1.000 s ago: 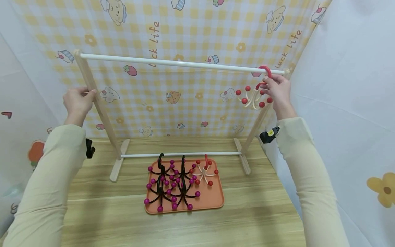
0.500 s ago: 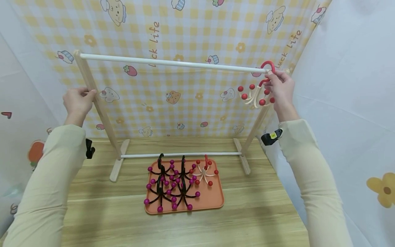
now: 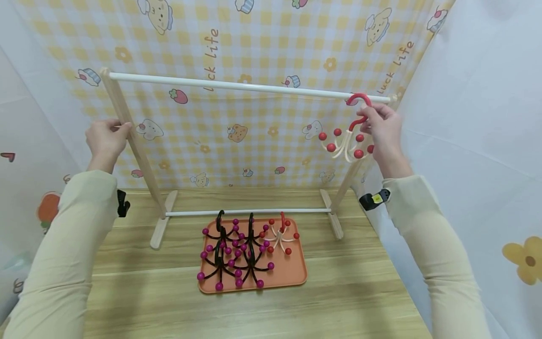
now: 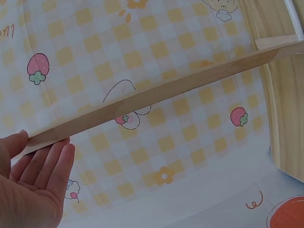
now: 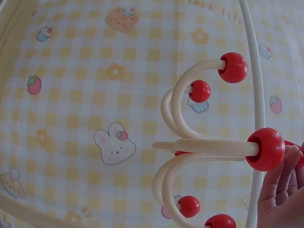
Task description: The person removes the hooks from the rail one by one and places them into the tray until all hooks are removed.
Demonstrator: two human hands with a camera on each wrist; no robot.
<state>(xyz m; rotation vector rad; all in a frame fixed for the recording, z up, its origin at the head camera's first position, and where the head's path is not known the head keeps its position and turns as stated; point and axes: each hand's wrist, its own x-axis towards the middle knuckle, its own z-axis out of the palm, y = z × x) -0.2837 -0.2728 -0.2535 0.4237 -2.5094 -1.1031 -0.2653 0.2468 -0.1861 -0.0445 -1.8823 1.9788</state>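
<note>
My right hand [image 3: 384, 127] pinches the red hook of a cream multi-arm hook hanger [image 3: 348, 143] tipped with red balls. In the head view the hook's curved top overlaps the rack's white top rod [image 3: 254, 87] near its right end. In the right wrist view the hanger's cream arms [image 5: 209, 146] fill the middle, and my fingers show at the right edge. On the other side my left hand [image 3: 107, 141] pinches the wooden left upright [image 3: 141, 162] of the rack between thumb and fingers. The left wrist view shows this upright [image 4: 142, 102] running slantwise from my fingertips.
An orange tray [image 3: 292, 278] lies on the wooden table [image 3: 338, 292], before the rack's lower white rod [image 3: 190, 213]. It carries several black hangers [image 3: 219, 263] with magenta balls and one red-and-cream hanger [image 3: 279, 240]. A checked cloth [image 3: 271, 56] hangs behind.
My right hand first rose slightly rightward with the hanger, then came down. The hook's top has dropped from above the top rod to about its level. My left hand stays on the upright.
</note>
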